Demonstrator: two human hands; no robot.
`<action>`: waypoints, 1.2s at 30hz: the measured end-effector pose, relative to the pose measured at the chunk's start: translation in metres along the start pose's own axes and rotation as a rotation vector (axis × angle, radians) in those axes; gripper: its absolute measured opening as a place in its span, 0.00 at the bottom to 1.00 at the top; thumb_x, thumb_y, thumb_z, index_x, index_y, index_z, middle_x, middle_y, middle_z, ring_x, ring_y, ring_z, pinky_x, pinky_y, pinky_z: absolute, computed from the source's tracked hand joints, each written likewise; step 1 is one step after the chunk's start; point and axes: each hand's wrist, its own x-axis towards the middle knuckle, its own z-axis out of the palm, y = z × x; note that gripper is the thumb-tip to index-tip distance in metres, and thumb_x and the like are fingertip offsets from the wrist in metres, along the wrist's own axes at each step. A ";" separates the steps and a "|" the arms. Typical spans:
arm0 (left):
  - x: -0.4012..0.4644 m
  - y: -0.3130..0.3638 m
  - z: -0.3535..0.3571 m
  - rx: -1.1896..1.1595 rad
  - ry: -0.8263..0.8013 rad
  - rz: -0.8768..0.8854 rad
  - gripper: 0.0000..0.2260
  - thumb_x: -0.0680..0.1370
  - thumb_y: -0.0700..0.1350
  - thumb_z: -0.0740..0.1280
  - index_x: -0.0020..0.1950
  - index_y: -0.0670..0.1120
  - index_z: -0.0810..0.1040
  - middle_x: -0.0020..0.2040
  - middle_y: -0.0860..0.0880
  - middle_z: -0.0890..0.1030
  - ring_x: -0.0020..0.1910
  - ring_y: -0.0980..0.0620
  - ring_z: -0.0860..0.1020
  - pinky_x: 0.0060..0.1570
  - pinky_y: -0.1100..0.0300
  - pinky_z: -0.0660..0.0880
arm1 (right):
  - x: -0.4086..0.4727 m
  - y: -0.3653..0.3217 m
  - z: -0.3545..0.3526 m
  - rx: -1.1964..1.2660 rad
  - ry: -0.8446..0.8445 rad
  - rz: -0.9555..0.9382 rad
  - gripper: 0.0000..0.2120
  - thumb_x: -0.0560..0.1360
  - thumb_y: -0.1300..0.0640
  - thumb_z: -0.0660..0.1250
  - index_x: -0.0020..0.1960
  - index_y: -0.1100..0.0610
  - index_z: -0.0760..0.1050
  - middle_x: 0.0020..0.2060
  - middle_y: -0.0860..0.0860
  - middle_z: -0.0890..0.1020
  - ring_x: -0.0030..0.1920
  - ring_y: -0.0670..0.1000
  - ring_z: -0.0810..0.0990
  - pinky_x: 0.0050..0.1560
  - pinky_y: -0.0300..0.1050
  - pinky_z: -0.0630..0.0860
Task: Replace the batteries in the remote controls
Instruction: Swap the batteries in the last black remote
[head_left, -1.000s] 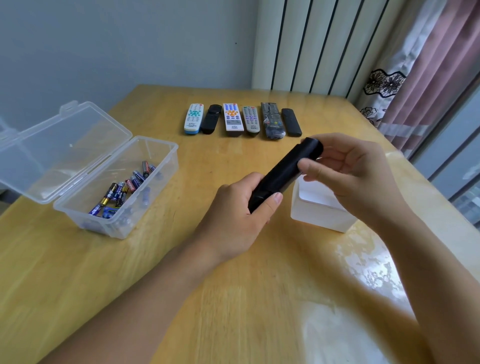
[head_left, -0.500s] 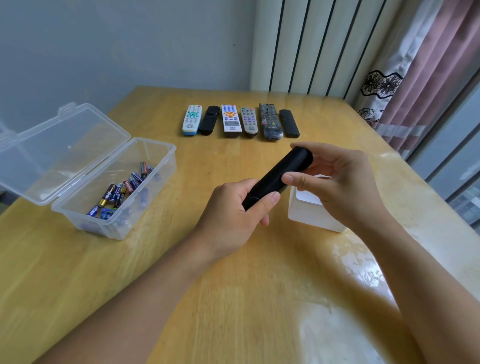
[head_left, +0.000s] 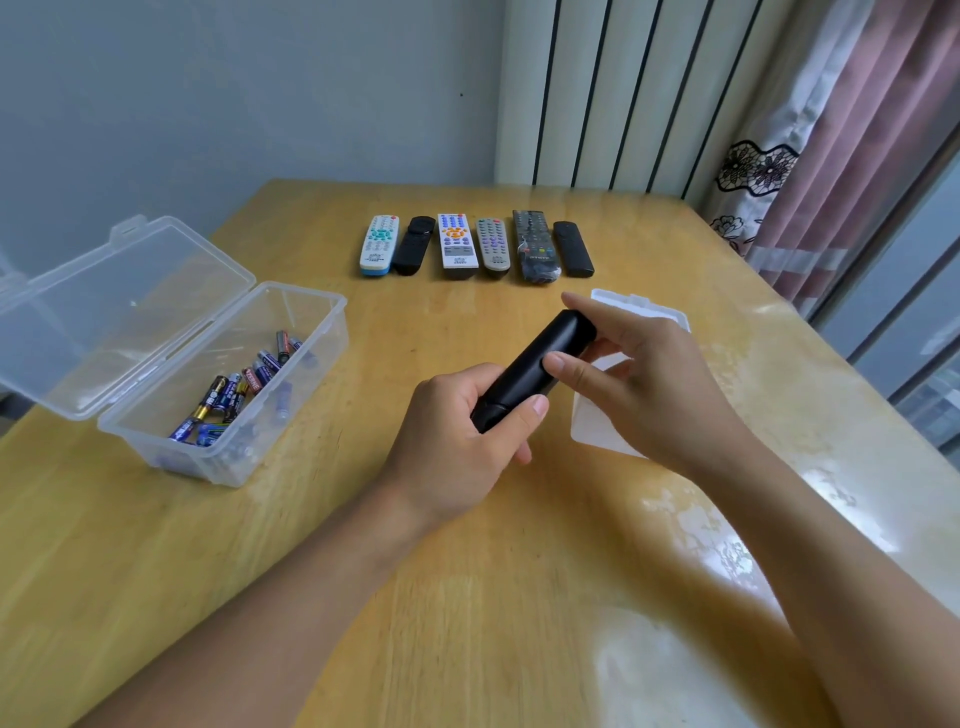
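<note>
From the head camera, the slim black plastic remote (head_left: 535, 366) sits lower and nearer than a second ago, tilted with its far end up and to the right above the middle of the wooden tabletop (head_left: 467, 597). The left hand (head_left: 457, 431) wraps its near end, thumb laid across the body. The right hand (head_left: 639, 379) pinches the far end, where before it cupped it more loosely. A seam shows near the left thumb, so the battery cover looks about to slide off; no battery is out yet.

Left of the hands stands the open clear plastic box (head_left: 311, 364) of loose batteries (head_left: 234, 395), well apart. The white plastic container (head_left: 597, 431) lies just beneath the right hand. The row of six other remotes (head_left: 475, 244) lies at the far side. The near tabletop gives wide working room.
</note>
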 end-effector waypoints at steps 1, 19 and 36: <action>0.000 -0.001 0.001 0.006 0.011 0.005 0.06 0.77 0.50 0.69 0.47 0.48 0.82 0.31 0.46 0.82 0.22 0.59 0.72 0.25 0.65 0.67 | 0.000 -0.001 0.001 -0.001 -0.001 -0.001 0.31 0.75 0.43 0.70 0.75 0.51 0.70 0.46 0.39 0.82 0.51 0.35 0.80 0.46 0.28 0.74; 0.018 0.023 -0.039 -0.301 0.336 -0.059 0.19 0.66 0.44 0.83 0.53 0.48 0.82 0.49 0.44 0.85 0.35 0.50 0.83 0.31 0.60 0.77 | 0.003 -0.028 -0.012 0.745 -0.050 -0.064 0.11 0.81 0.60 0.64 0.60 0.61 0.80 0.48 0.58 0.87 0.43 0.60 0.87 0.43 0.45 0.82; 0.019 0.028 -0.178 0.124 0.552 -0.016 0.03 0.73 0.52 0.70 0.41 0.55 0.82 0.33 0.53 0.83 0.29 0.53 0.81 0.34 0.53 0.79 | 0.244 -0.083 0.194 -0.296 -0.153 -0.198 0.06 0.73 0.57 0.74 0.43 0.60 0.82 0.31 0.51 0.75 0.35 0.57 0.75 0.36 0.46 0.68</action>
